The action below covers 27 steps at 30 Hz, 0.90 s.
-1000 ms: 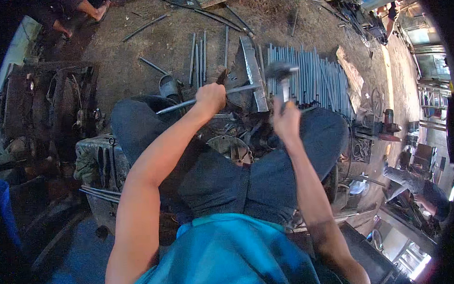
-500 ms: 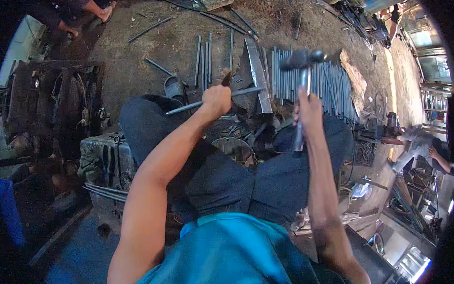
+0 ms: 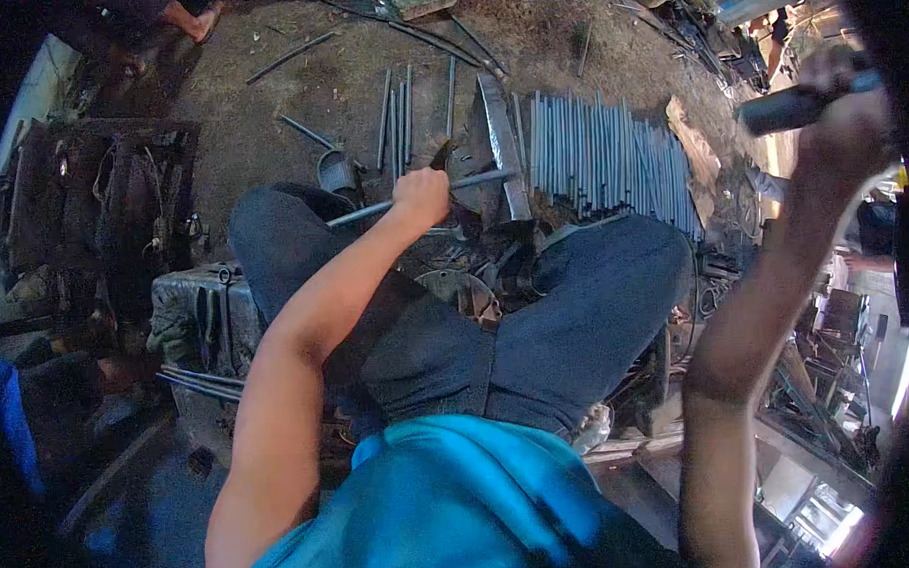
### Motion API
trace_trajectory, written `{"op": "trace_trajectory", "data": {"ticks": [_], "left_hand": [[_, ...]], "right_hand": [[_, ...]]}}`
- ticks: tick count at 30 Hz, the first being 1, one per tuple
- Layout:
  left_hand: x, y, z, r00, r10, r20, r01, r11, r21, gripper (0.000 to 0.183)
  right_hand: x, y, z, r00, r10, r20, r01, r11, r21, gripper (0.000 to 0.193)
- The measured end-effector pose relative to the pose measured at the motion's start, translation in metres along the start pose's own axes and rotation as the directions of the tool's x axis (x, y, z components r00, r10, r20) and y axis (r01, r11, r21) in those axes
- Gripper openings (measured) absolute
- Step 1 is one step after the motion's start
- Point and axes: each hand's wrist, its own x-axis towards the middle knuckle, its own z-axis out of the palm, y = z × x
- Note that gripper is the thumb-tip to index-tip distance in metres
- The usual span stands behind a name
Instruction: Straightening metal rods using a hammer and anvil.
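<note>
My left hand (image 3: 421,197) is closed around a grey metal rod (image 3: 481,179), held slantwise above my crossed legs. The rod's right end reaches over a long silvery metal piece (image 3: 502,142); whether they touch I cannot tell. At the upper right my right hand (image 3: 852,128) is raised high, its fingers wrapped round the handle of a hammer (image 3: 772,113). The hammer's head cannot be made out in the dark rim. A dark pointed piece (image 3: 443,154) stands just beyond my left hand.
A broad row of metal rods (image 3: 610,163) lies on the ground beyond my right knee, with several loose rods (image 3: 399,116) farther left. At my left stands a worn metal block (image 3: 210,303) with tools against it. A person's foot (image 3: 205,22) shows at the upper left.
My right hand has swung the hammer up and to the right, away from the rod. My left hand keeps its hold on the rod, and the view has shifted slightly.
</note>
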Motion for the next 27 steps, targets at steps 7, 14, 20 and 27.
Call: {"op": "trace_trajectory", "data": {"ticks": [7, 14, 20, 27], "left_hand": [[-0.003, 0.003, 0.002, 0.996, 0.017, 0.084, -0.016, 1.000, -0.014, 0.019], [-0.002, -0.001, 0.003, 0.998, 0.056, 0.020, -0.056, 0.998, -0.036, 0.018], [-0.004, -0.001, -0.008, 1.000, 0.002, 0.030, -0.002, 1.000, -0.011, 0.019], [-0.008, 0.006, -0.018, 0.994, -0.042, 0.104, 0.047, 0.998, -0.049, 0.020]], "right_hand": [[-0.330, 0.121, 0.030, 0.474, 0.878, 0.073, -0.634, 0.397, -0.664, 0.038], [-0.296, 0.133, 0.007, 0.343, 0.927, 0.148, -0.871, 0.373, -0.320, 0.042], [-0.102, 0.044, 0.022, 0.729, 0.675, 0.111, -0.635, 0.728, -0.257, 0.039], [0.054, 0.046, -0.054, 0.927, 0.008, 0.375, -0.024, 0.999, 0.038, 0.030]]}}
